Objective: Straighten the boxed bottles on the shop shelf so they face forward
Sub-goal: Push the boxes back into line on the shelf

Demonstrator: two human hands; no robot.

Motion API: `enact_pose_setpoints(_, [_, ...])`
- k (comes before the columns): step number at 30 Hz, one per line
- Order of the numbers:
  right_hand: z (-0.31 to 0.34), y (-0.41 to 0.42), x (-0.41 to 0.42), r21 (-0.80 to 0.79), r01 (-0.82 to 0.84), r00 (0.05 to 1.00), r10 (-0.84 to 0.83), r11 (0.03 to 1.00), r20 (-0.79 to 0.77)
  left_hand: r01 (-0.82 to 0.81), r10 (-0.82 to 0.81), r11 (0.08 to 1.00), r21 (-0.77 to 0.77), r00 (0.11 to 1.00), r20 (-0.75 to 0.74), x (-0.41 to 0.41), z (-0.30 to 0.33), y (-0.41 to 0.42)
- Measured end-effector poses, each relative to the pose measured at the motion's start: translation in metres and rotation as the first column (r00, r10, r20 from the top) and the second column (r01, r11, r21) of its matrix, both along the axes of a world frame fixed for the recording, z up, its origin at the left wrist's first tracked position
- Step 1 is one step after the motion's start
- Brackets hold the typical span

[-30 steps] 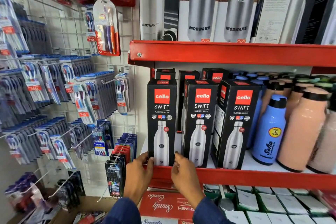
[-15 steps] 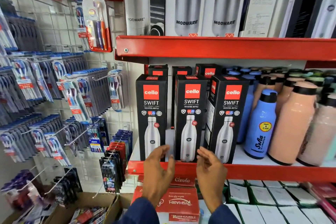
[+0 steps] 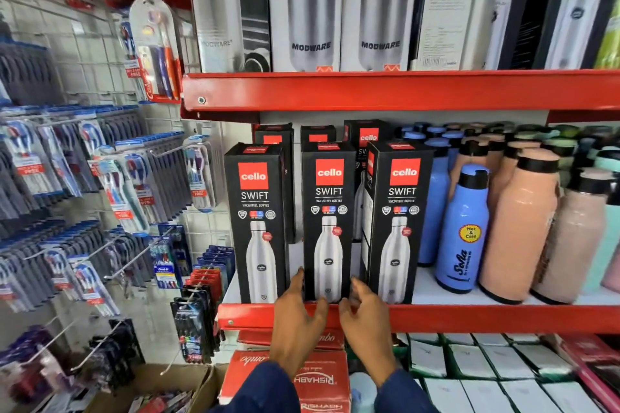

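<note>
Three black Cello Swift boxed bottles stand in the front row on the red shelf (image 3: 469,317). The left box (image 3: 256,198) and the middle box (image 3: 328,198) face forward. The right box (image 3: 401,198) is turned slightly and shows its left side. More of the same boxes (image 3: 367,136) stand behind them. My left hand (image 3: 295,318) touches the bottom left corner of the middle box, fingers reaching up between it and the left box. My right hand (image 3: 364,315) holds that box's bottom right corner.
Loose blue bottles (image 3: 464,231) and peach bottles (image 3: 520,228) crowd the shelf right of the boxes. Modware boxes (image 3: 312,10) fill the shelf above. Toothbrush packs (image 3: 127,191) hang on a wire grid at left. Red Rishabh cartons (image 3: 302,375) sit below the shelf.
Both hands left the base of the left box, lifted off the shelf edge and moved right, closing on the base of the middle box.
</note>
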State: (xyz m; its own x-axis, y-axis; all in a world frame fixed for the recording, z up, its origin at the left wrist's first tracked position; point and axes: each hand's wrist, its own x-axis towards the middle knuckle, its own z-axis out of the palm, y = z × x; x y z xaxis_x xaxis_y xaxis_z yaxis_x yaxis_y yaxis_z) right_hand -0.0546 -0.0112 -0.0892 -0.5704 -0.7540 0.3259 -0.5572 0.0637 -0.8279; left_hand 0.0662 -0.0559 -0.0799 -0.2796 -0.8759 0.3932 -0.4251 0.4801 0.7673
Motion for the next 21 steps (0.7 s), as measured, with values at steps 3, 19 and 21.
enact_pose_setpoints(3, [0.0,0.003,-0.002,0.01,-0.022,1.0,0.022,1.0,-0.005,-0.026,0.026,0.999,0.027,1.0,0.013,0.001,-0.001,0.001])
enact_pose_setpoints(19, [0.001,0.025,-0.012,-0.053,-0.031,0.999,0.032,0.998,0.011,-0.148,0.144,0.989,-0.016,0.978,-0.15,0.005,0.003,0.022])
enact_pose_setpoints(21, [0.0,0.036,-0.02,-0.145,0.039,0.998,-0.032,0.989,0.052,-0.197,0.171,0.977,-0.078,0.95,-0.263,0.002,0.004,0.028])
